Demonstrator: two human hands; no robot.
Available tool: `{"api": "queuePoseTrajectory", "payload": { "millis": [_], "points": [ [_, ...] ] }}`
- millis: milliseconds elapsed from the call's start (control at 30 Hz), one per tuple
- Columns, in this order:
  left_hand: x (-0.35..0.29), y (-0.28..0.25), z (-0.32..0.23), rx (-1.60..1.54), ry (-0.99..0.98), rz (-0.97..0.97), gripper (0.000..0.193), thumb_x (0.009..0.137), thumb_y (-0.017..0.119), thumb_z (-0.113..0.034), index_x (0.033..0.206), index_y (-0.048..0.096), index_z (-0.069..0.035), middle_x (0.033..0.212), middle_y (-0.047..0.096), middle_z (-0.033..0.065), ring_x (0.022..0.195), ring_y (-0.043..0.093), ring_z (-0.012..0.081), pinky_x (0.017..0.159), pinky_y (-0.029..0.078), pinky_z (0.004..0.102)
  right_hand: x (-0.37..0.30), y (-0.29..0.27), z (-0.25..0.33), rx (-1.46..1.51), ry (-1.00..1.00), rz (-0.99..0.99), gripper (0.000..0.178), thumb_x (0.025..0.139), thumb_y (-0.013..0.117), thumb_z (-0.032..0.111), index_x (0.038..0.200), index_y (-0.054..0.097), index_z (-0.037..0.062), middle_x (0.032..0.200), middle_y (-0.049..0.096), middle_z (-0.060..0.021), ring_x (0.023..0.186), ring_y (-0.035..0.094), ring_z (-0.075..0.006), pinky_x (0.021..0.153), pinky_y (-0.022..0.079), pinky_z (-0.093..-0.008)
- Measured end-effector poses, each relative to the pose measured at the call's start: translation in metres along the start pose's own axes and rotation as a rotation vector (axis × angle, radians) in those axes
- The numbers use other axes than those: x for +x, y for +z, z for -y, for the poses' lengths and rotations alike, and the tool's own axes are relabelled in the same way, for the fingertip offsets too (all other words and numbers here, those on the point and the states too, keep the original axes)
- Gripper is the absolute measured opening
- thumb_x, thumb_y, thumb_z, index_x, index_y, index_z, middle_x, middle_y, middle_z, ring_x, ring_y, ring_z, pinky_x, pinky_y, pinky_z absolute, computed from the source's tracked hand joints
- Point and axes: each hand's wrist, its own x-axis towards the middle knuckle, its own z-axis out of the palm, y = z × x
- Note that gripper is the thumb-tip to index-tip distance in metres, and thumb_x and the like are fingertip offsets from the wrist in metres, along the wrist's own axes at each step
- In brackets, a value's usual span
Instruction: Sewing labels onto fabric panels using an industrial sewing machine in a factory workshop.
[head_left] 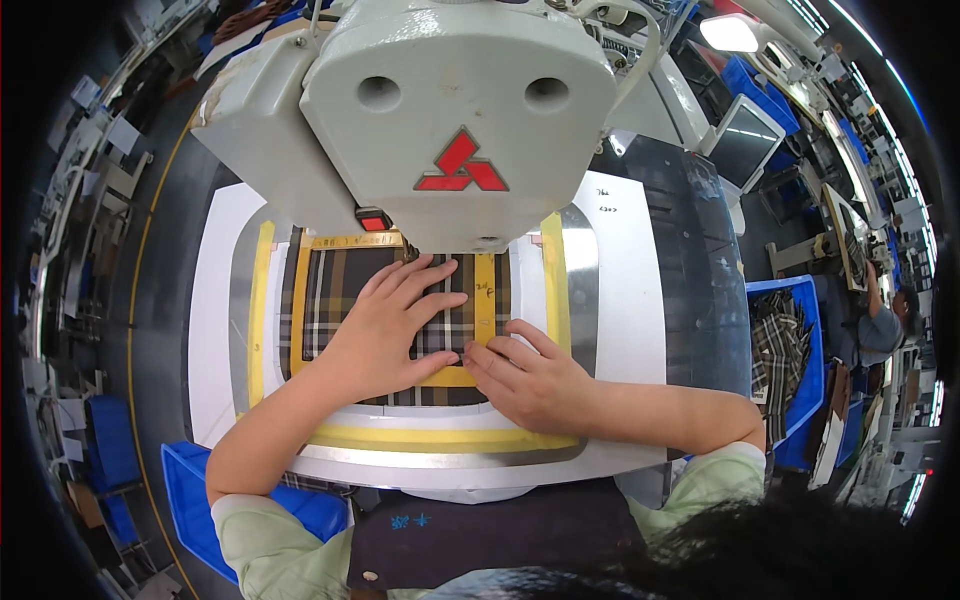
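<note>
A: Which parts of the plaid fabric [330,300] are concealed?

B: Its middle lies under the left hand [385,335], and its far edge runs beneath the sewing machine head [450,110], which also hides the needle area. The near edge is partly covered by the right hand [535,380].

A: And the yellow frame [485,300]?

B: Its near right corner sits under the right hand's fingers [500,352]; the far strip disappears under the machine head.

A: What lies toward the right edge of the surface [630,300]?

B: A blue bin [805,380] holding plaid pieces, too small to count. The handwriting on the white panel is too small to read. A person beyond the bin is cut by the dark fisheye rim.
</note>
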Motion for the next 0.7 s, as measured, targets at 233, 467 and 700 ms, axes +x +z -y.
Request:
{"api": "queuePoseTrajectory", "payload": {
  "millis": [233,467,700],
  "points": [
    [-0.021,-0.014,-0.007,0.056,0.041,0.079,0.045,0.082,0.066,-0.036,0.119,0.058,-0.011,0.137,0.047,0.0094,0.131,0.039,0.0304,0.11,0.028,0.046,0.009,-0.003,-0.001,0.019,-0.009,-0.028,0.036,0.073,0.06,0.013,0.105,0.063,-0.0027,0.112,0.06,-0.0125,0.096,0.056,-0.0222,0.091,0.044,-0.0403],
    [-0.036,-0.016,-0.008,0.031,0.073,0.078,0.044,0.083,0.065,-0.037,0.12,0.06,-0.013,0.135,0.049,0.0085,0.129,0.042,0.0296,0.109,0.03,0.0466,0.013,0.002,-0.007,0.025,-0.028,-0.039,0.036,0.072,0.059,0.013,0.104,0.063,-0.0036,0.112,0.06,-0.014,0.093,0.057,-0.0229,0.091,0.044,-0.0403],
    [-0.032,-0.019,-0.001,0.045,0.091,0.068,0.041,0.083,0.065,-0.034,0.12,0.061,-0.016,0.134,0.05,0.0084,0.128,0.042,0.0303,0.109,0.029,0.0479,0.017,0.006,-0.013,0.054,-0.018,-0.055,0.037,0.07,0.061,0.011,0.105,0.062,-0.0033,0.113,0.06,-0.0136,0.093,0.057,-0.0235,0.092,0.044,-0.0407]
  ]
}}
